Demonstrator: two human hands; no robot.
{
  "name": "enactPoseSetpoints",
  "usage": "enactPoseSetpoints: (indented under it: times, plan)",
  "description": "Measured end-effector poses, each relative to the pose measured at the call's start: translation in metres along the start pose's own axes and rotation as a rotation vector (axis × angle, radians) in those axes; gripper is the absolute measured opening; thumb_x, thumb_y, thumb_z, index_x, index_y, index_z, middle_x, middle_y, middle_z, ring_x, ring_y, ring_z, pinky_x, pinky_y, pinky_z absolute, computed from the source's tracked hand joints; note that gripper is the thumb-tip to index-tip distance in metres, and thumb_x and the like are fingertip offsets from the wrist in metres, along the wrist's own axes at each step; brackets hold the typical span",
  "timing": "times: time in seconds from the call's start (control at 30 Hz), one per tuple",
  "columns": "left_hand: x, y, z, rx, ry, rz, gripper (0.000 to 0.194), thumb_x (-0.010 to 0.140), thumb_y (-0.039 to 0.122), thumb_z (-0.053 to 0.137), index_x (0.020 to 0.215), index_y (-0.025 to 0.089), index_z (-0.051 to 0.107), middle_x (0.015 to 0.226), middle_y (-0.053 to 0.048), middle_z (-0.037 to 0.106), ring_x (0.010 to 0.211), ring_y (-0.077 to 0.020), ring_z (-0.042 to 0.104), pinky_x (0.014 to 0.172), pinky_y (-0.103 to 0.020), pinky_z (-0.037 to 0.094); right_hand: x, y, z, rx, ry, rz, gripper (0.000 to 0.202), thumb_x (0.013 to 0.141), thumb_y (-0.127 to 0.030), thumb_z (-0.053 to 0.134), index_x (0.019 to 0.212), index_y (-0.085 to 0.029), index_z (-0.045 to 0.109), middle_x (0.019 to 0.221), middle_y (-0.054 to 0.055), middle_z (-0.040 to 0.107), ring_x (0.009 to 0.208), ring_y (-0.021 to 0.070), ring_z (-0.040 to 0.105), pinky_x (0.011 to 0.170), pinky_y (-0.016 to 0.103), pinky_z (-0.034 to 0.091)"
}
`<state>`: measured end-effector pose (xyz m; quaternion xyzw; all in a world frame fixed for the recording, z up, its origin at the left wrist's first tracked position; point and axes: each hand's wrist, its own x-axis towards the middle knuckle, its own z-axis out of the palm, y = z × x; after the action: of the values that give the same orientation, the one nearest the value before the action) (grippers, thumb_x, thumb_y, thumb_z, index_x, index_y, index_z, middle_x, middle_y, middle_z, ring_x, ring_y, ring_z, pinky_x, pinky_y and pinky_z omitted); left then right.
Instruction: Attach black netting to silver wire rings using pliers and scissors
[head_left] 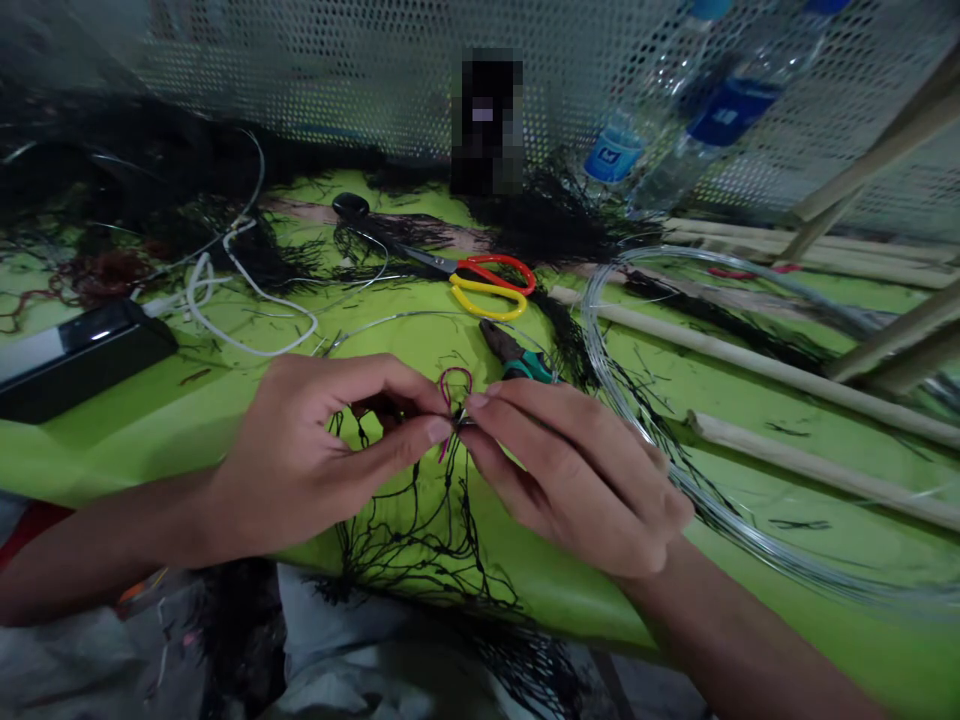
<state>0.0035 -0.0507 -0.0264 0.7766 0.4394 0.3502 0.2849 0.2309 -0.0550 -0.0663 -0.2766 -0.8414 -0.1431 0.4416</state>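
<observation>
My left hand (pixel 330 440) is closed, its thumb and forefinger pinching the top of a black knotted net (pixel 416 490). Right beside it my right hand (pixel 570 460) is also closed, its fingertips on a small shiny piece, perhaps wire, at the same spot. A thin magenta cord (pixel 455 372) forms a small loop standing up between the fingertips, and its tail hangs below them. The net drapes down over the table's near edge. Just beyond my right fingers lie pliers with green handles (pixel 525 362), partly hidden by the hand.
Scissors (pixel 491 285) with red and yellow handles lie behind the pliers. A wire coil (pixel 600 330) and wooden sticks (pixel 810 465) spread over the right side of the green table (pixel 247 385). A black box (pixel 86 355) with a white cable is left. Water bottles (pixel 615 150) stand behind.
</observation>
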Motion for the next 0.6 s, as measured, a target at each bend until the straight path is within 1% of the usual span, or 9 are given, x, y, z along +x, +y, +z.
enactPoseSetpoints:
  times: [0.1,0.2,0.27,0.33,0.5,0.6]
  plan:
    - [0.003,0.0018,-0.003,-0.063,-0.063,-0.023,0.012,0.091,0.024,0.075,0.102,0.025,0.079,0.079,0.004,0.08,0.069,-0.014,0.074,0.061,-0.02,0.059,-0.0017,0.0013,0.0017,0.013,0.009,-0.009,0.023,0.091,-0.014,0.078,0.113,-0.018,0.075,0.105,0.007,0.081,0.084,0.0187,0.076,0.075,0.03,0.068]
    - [0.0058,0.0023,-0.0054,-0.076,-0.111,0.001,0.012,0.091,0.02,0.073,0.1,0.025,0.08,0.08,0.004,0.081,0.07,-0.0138,0.075,0.065,-0.02,0.06,-0.0023,0.003,0.002,0.035,0.016,-0.044,0.024,0.091,-0.011,0.075,0.115,-0.015,0.075,0.105,0.008,0.08,0.086,0.0174,0.076,0.079,0.028,0.068]
    - [0.0065,0.0015,-0.0057,-0.06,-0.108,0.0,0.012,0.09,0.02,0.073,0.099,0.026,0.08,0.084,0.004,0.081,0.07,-0.013,0.074,0.066,-0.019,0.06,-0.0025,0.004,0.0019,0.044,0.013,-0.041,0.023,0.091,-0.011,0.075,0.114,-0.016,0.075,0.106,0.007,0.079,0.086,0.0171,0.075,0.08,0.028,0.068]
    - [0.0063,0.0004,-0.0053,-0.053,-0.099,-0.013,0.011,0.09,0.022,0.073,0.097,0.027,0.079,0.086,0.004,0.081,0.07,-0.0129,0.073,0.066,-0.02,0.059,-0.0033,0.0053,0.002,0.045,0.012,-0.039,0.021,0.092,-0.013,0.075,0.112,-0.02,0.076,0.107,0.006,0.079,0.086,0.0172,0.076,0.078,0.029,0.068]
    - [0.0053,-0.0008,-0.0031,-0.05,-0.084,-0.011,0.007,0.089,0.021,0.073,0.092,0.027,0.076,0.083,0.006,0.078,0.069,-0.0109,0.069,0.068,-0.019,0.057,-0.0061,0.0083,0.0034,0.03,0.013,-0.076,0.021,0.093,-0.016,0.076,0.114,-0.021,0.075,0.104,0.007,0.08,0.083,0.0179,0.075,0.072,0.03,0.068]
    - [0.0056,0.0001,-0.0022,-0.069,-0.064,-0.028,0.008,0.088,0.019,0.074,0.089,0.027,0.076,0.08,0.006,0.078,0.067,-0.0109,0.069,0.066,-0.019,0.057,-0.0059,0.0071,0.0029,0.03,-0.002,-0.061,0.022,0.092,-0.015,0.076,0.114,-0.023,0.076,0.105,0.005,0.08,0.084,0.0185,0.076,0.071,0.031,0.068]
